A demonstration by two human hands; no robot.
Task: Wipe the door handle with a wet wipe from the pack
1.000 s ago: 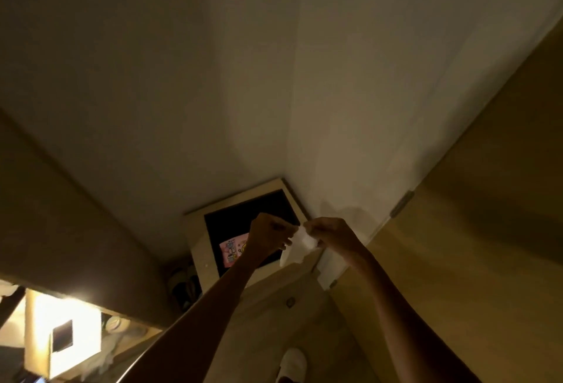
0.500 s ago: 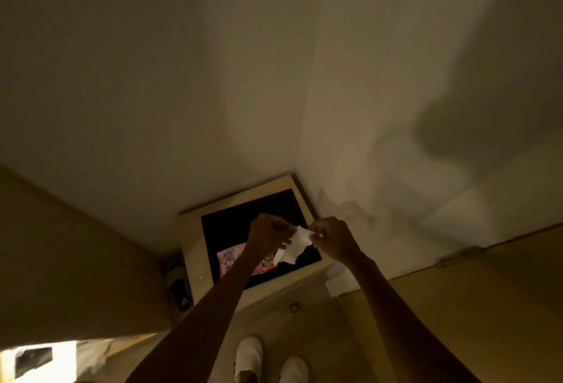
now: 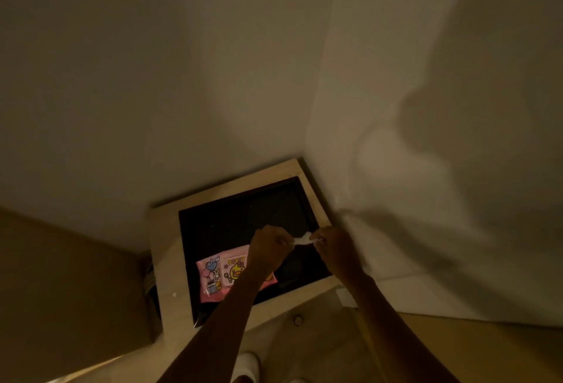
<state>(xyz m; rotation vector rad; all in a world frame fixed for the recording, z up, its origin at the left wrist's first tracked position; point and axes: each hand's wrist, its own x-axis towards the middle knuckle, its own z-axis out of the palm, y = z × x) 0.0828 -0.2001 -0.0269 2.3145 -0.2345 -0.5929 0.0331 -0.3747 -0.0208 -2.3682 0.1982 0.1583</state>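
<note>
A white wet wipe point(image 3: 302, 238) is stretched between my two hands above a small cabinet. My left hand point(image 3: 269, 245) pinches its left end and my right hand point(image 3: 332, 244) pinches its right end. The pink wipe pack point(image 3: 217, 276) with cartoon pictures lies on the cabinet's black top, below my left forearm, which covers its right part. No door handle shows in this view.
The pale wooden cabinet point(image 3: 170, 260) with a black inset top stands in a corner between two light walls. A round knob point(image 3: 298, 320) sits on its front. A brown panel point(image 3: 61, 291) is on the left, a brown door surface point(image 3: 487, 352) at the lower right. A white slipper point(image 3: 248, 364) shows below.
The view has swung left and down; the door has slid out to the lower right. The wipe, hanging loosely before, is now pulled into a narrow strip between both hands.
</note>
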